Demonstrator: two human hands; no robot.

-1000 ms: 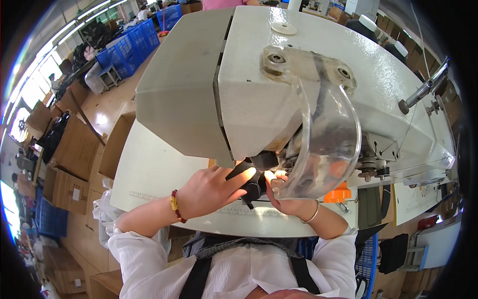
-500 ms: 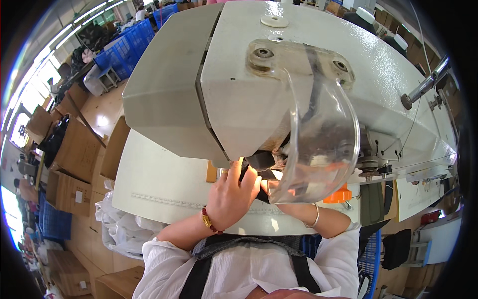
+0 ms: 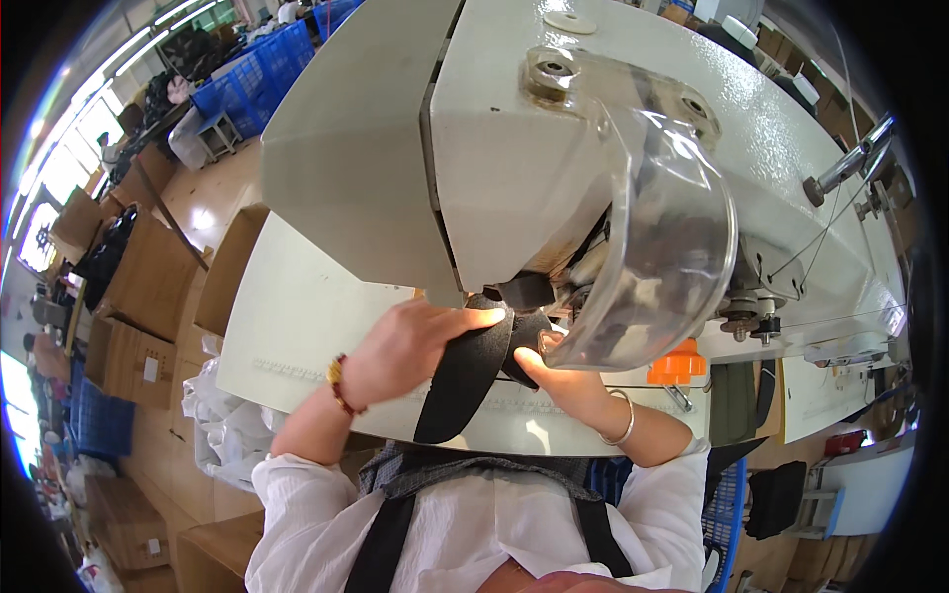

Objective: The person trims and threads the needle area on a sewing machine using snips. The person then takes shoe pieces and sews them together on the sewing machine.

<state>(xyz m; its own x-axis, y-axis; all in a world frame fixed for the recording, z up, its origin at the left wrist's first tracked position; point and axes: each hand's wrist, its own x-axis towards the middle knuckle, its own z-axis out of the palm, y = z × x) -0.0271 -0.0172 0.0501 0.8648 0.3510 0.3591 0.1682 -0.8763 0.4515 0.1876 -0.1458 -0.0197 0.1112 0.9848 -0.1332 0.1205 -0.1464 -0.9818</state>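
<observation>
A large white sewing machine (image 3: 534, 158) stands before me, its clear curved guard (image 3: 682, 247) hanging in front of the needle area. Under the machine head lies a black fabric strip (image 3: 460, 381), one rounded end pointing down toward my lap. My left hand (image 3: 400, 351) grips the strip's left edge, index finger stretched across its upper part and the other fingers partly hidden. On the other side, my right hand (image 3: 571, 390) pinches a second black part (image 3: 524, 346) with the thumb on top; its fingers are hidden behind the guard and fabric. The needle is hidden.
The white table (image 3: 297, 341) carries a ruler scale along its front. An orange knob (image 3: 676, 364) sits right of the guard. Thread runs from the metal rod (image 3: 850, 163). Cardboard boxes (image 3: 138, 287) and a clear plastic bag (image 3: 225, 425) stand at the left.
My left hand has moved left and away from the needle area, and the black strip now shows at full width beneath it. My right thumb has come into clearer view.
</observation>
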